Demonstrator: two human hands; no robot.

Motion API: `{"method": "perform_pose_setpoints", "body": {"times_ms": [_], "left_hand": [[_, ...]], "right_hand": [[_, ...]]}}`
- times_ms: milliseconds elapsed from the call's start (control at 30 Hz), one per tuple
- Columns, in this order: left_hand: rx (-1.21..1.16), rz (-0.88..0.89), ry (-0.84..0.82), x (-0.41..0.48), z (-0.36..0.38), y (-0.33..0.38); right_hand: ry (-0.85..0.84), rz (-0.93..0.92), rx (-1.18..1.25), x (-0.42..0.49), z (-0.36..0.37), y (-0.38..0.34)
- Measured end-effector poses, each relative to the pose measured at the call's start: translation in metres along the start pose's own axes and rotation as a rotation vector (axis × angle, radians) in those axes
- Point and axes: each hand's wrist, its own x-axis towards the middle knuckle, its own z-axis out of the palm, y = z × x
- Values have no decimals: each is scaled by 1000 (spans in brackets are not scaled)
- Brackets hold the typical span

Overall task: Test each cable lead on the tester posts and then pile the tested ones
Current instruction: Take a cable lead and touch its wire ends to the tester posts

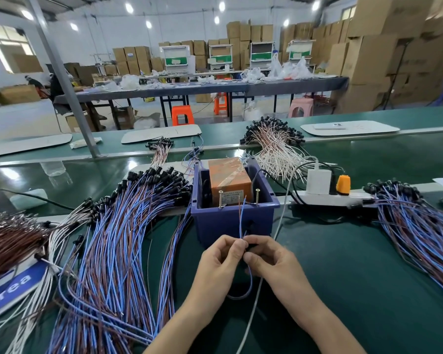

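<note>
Pinching one thin blue-and-brown cable lead (241,221) between curled fingertips, the left hand (221,254) and right hand (269,259) are meeting just before the dark blue plastic bin (215,223). The lead's ends are rising between two brass screw posts (220,199), its loop hanging below.

Blue-and-brown lead (241,221), ends pointing up, tips between two upright brass posts (220,199), touching neither, loop hanging below, posts on tester (215,226) front rim, left pile (113,238) large, right pile (420,231) smaller, both on desk (343,264)
</note>
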Motion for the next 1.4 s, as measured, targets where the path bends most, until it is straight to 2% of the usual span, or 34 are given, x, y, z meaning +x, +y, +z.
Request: {"method": "perform_pose_setpoints", "body": {"times_ms": [133,300,567,667,833,967,1200,1400], "left_hand": [[-17,2,-10,0,1,0],[-80,-79,40,-3,-4,4],[-149,-45,45,-6,-11,9],[-269,-73,-38,-8,-15,7],[-347,-230,-173,-10,-17,12],[-352,-284,-56,-8,-14,14],[-557,-230,158,-1,-22,12],[-594,-244,208,4,-25,6]], "right_hand": [[-29,43,94,-1,-1,-2],[18,66,190,1,-7,2],[59,49,287,1,-10,-2],[72,57,317,2,-14,-2],[41,53,326,1,-17,-2],[75,60,318,2,-17,-1],[138,89,326,5,-18,0],[184,108,297,6,-18,2]]}}
